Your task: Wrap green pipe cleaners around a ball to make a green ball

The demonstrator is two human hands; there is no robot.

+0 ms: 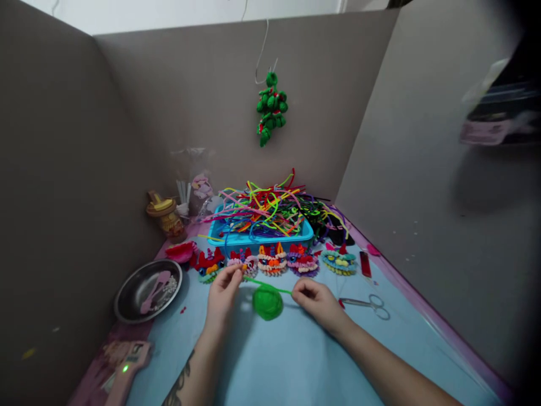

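My left hand (225, 287) pinches one end of a bright green strand (286, 291), and the other end is pinched by my right hand (315, 301). Between the two hands, a round green ball (267, 303) hangs from the strand, just above the blue table surface. Yarn or pipe cleaner: I cannot tell which it is made of. Behind my hands stands a row of several colourful fuzzy animal heads, among them an orange and white one (273, 259) and a teal one (339, 261). My left fingertips overlap a pink and white one (243, 263) in view.
A blue tray (253, 243) heaped with pipe cleaners (266, 211) stands at the back. Scissors (367, 304) lie to the right. On the left are a metal bowl (120, 304) and a pink device with a green light (127, 369). A green ornament (271, 107) hangs on the rear partition.
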